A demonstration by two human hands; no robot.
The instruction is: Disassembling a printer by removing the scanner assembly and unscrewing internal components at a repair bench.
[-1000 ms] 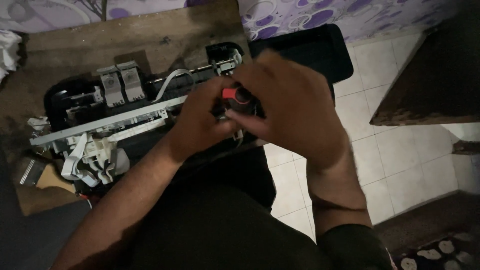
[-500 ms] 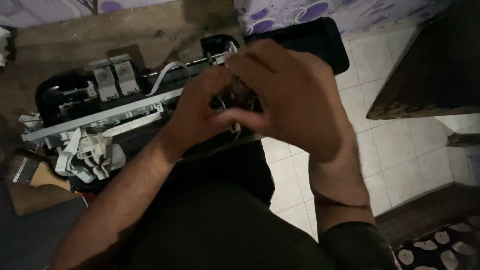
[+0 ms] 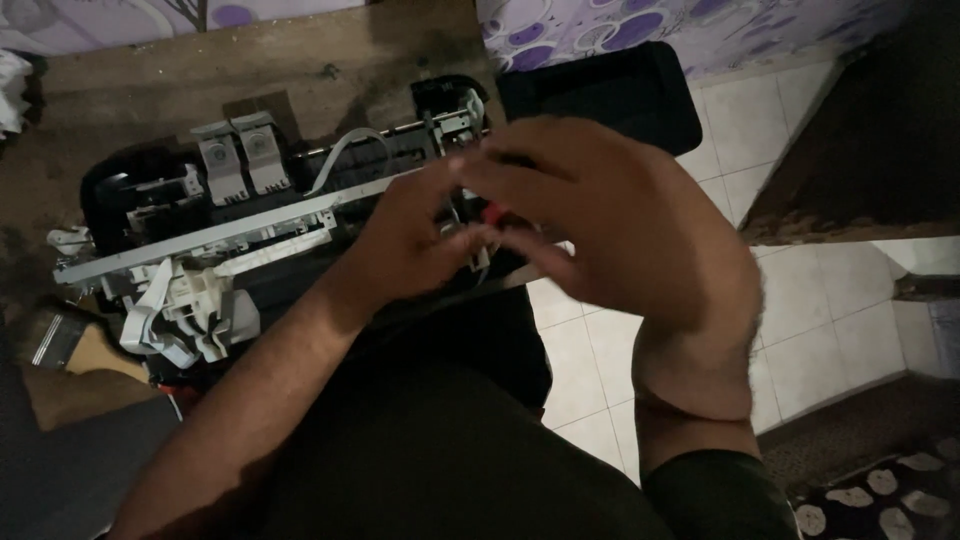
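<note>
Over the opened printer mechanism [image 3: 270, 215], both hands [image 3: 520, 225] around a small red-tipped part [image 3: 497, 212]

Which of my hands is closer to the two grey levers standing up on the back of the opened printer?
Left. Your left hand is over the printer's middle, just right of the grey levers. Your right hand is farther right, past the printer's end.

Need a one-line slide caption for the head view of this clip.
Both hands, left hand and right hand, meet over the right end of an opened printer mechanism on a worn wooden table.
</note>
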